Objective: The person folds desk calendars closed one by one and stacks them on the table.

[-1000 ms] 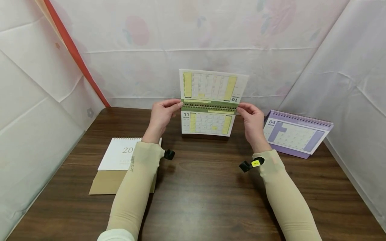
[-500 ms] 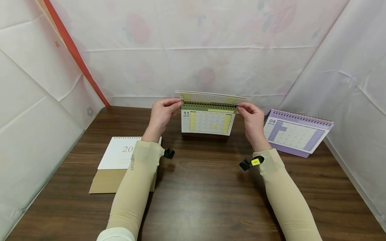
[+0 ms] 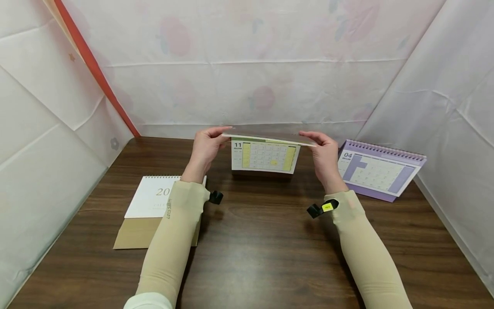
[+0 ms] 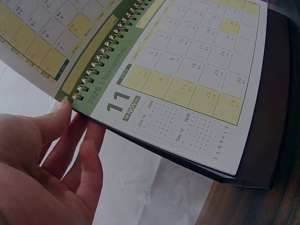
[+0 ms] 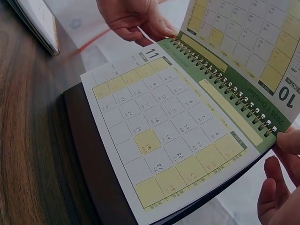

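A spiral-bound green-and-yellow desk calendar (image 3: 265, 157) stands near the back of the table, its November page facing me. My left hand (image 3: 206, 150) pinches one end of the binding, thumb on top in the left wrist view, other fingers beneath. At the opposite end, my right hand (image 3: 325, 158) pinches the binding, its thumb on the green strip. The October pages (image 5: 262, 33) stick out from the metal rings (image 5: 225, 82) at an angle. From the head view those pages appear nearly edge-on and hide the rings. Below the November page shows the calendar's dark stand (image 4: 276, 103).
On the left, a white calendar (image 3: 146, 197) with a tan base lies partly behind my left forearm. A purple calendar (image 3: 378, 171) showing 04 stands at the right. White cloth (image 3: 216, 86) hangs close behind the table (image 3: 254, 257).
The October pages have swung down from upright towards me and now hang over the rings. Both hands stay at the ends of the binding.
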A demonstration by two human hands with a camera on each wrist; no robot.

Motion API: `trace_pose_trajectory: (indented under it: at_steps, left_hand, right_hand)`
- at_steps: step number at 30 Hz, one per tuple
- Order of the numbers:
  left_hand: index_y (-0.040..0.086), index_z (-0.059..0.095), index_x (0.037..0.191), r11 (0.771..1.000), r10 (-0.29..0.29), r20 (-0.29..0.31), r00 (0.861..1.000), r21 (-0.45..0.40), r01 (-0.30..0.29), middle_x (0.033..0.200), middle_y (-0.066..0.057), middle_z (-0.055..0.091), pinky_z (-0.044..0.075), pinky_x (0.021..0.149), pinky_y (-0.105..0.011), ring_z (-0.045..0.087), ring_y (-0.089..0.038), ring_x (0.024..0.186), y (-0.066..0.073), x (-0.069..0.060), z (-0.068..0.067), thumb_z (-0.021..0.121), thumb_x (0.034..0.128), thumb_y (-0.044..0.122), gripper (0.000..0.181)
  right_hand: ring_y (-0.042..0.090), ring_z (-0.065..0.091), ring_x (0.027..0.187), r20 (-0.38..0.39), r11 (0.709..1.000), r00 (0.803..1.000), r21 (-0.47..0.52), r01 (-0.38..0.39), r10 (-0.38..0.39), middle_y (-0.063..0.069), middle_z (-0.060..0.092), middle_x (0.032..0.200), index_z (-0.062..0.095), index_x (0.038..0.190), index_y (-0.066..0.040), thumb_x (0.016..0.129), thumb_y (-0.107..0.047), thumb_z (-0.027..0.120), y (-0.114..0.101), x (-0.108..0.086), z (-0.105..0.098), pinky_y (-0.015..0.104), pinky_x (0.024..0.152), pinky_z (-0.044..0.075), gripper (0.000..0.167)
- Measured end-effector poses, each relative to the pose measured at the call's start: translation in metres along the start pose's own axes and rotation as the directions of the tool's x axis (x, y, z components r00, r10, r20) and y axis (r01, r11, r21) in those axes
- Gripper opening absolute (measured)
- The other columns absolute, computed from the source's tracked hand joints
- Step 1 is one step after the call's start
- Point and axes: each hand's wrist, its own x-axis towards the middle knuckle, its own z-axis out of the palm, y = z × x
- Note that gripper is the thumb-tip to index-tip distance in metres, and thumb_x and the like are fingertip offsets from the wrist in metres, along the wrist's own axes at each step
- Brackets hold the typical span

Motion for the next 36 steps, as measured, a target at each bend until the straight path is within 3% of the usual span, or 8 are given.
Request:
trace_pose_trajectory:
  at_steps: [6,12,16,23,36]
  left_hand:
    - [0.015,0.076,0.118,1.000,0.010,-0.004,1.000,0.026,-0.010,0.130,0.000,0.063,0.053,0.080,-0.030,0.060,-0.020,0.104,0.0002,-0.0002,0.0004,0.061,0.1002,0.011,0.023]
    - [0.017,0.077,0.116,0.998,0.035,-0.008,0.999,0.048,-0.034,0.123,0.002,0.067,0.047,0.069,-0.025,0.054,-0.013,0.088,-0.0002,-0.0005,0.0004,0.066,0.0984,0.020,0.021]
    - [0.015,0.077,0.116,0.999,0.049,0.016,0.999,0.015,-0.049,0.117,0.001,0.069,0.044,0.065,-0.024,0.052,-0.012,0.078,-0.0018,0.0006,-0.0008,0.067,0.0973,0.020,0.021]
    - [0.007,0.073,0.121,0.997,0.068,0.058,0.996,-0.049,-0.065,0.118,-0.002,0.069,0.052,0.085,-0.038,0.064,-0.013,0.091,-0.0046,0.0027,-0.0026,0.069,0.0952,0.017,0.028]
    - [0.011,0.077,0.113,0.997,0.062,0.032,0.998,-0.041,-0.061,0.115,-0.002,0.070,0.052,0.075,-0.026,0.063,-0.016,0.095,-0.0065,0.0032,-0.0020,0.072,0.0930,0.014,0.021]
  right_hand:
    - [0.012,0.067,0.101,0.006,1.000,1.000,-0.016,0.014,-0.014,-0.003,0.075,0.096,0.077,0.103,0.002,0.092,0.005,0.067,-0.0013,0.0001,0.0006,0.021,0.081,0.049,0.015]
    - [0.013,0.066,0.103,0.028,0.998,0.998,-0.028,0.051,-0.051,-0.002,0.076,0.095,0.077,0.103,0.002,0.093,0.004,0.066,-0.0014,0.0006,-0.0012,0.024,0.093,0.047,0.015]
    - [0.012,0.067,0.100,0.031,0.998,0.998,-0.029,0.051,-0.050,-0.005,0.075,0.094,0.077,0.103,0.002,0.093,0.004,0.066,-0.0005,0.0009,-0.0021,0.023,0.089,0.048,0.015]
    - [0.010,0.067,0.094,0.031,1.000,0.999,-0.006,0.023,-0.023,-0.003,0.076,0.095,0.079,0.099,-0.003,0.092,0.008,0.064,-0.0005,0.0013,-0.0023,0.021,0.078,0.052,0.020]
    - [0.011,0.069,0.097,0.037,1.000,0.999,0.005,0.016,-0.016,0.004,0.075,0.102,0.079,0.100,0.000,0.090,0.009,0.066,-0.0026,0.0003,-0.0002,0.022,0.078,0.053,0.018]
